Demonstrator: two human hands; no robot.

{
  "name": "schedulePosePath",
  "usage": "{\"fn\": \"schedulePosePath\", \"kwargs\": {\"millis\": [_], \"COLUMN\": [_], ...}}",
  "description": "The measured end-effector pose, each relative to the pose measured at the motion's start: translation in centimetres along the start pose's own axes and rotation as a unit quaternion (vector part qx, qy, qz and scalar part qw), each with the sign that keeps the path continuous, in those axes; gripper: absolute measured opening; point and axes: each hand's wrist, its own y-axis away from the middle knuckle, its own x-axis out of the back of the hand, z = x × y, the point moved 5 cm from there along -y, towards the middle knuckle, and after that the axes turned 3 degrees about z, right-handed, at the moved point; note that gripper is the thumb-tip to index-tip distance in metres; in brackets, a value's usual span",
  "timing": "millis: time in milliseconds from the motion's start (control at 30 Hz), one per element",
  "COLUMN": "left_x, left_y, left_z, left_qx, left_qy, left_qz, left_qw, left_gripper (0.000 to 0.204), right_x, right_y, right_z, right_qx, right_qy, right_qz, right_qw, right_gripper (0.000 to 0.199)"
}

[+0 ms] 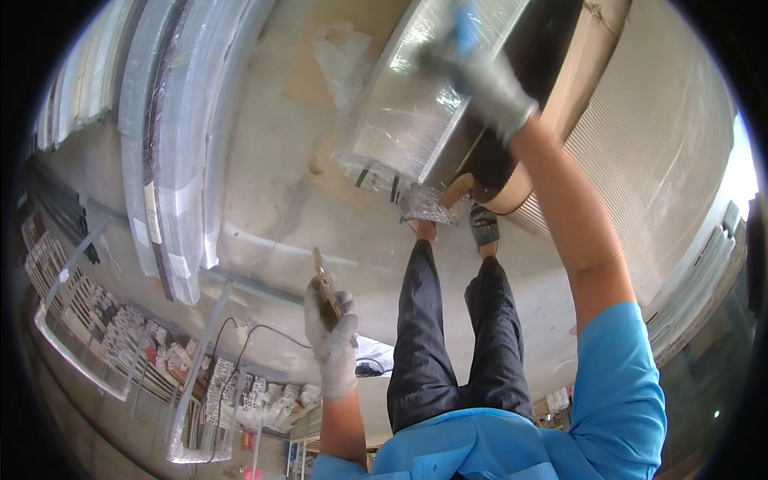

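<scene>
White-gloved L hand (pixel 330 336) wraps fingers round flat brown phone-like slab (pixel 326 294), below-left of plastic-wrapped silver panel (pixel 416 120); grey-gloved R hand (pixel 498 94) blurs at panel's R edge w/ blue item (pixel 466 30) alongside, fingers' grip unclear.

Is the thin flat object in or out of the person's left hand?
In: the gloved left hand holds the thin flat object, with fingers and thumb bent around it.

Two gloved hands (pixel 331 340), two sleeves (pixel 614 392)
</scene>
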Motion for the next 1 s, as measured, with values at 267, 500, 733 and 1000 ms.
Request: {"fn": "schedulePosePath", "kwargs": {"millis": [267, 500, 733, 1000], "left_x": [-3.1, -6.3, -11.0, -19.4], "left_y": [-3.2, -5.4, -7.7, -14.7], "left_z": [-0.6, 0.0, 0.7, 2.7], "left_qx": [-0.034, -0.068, -0.229, -0.479], "left_qy": [0.023, 0.025, -0.096, -0.342], "left_qz": [-0.069, -0.069, -0.098, -0.015], "left_qw": [0.997, 0.995, 0.964, 0.808], "left_gripper": [0.089, 0.090, 0.086, 0.071], "right_x": [16.0, 13.7, 12.4, 11.2], "right_y": [4.1, 16.7, 20.5, 21.9], "right_z": [-1.8, 10.6, 16.5, 17.2], "right_qx": [0.321, 0.203, 0.114, 0.080], "right_qy": [-0.179, -0.179, -0.245, -0.244], "right_qz": [0.156, 0.145, 0.123, 0.120], "right_qw": [0.917, 0.952, 0.955, 0.959], "right_gripper": [0.039, 0.034, 0.034, 0.034]}}
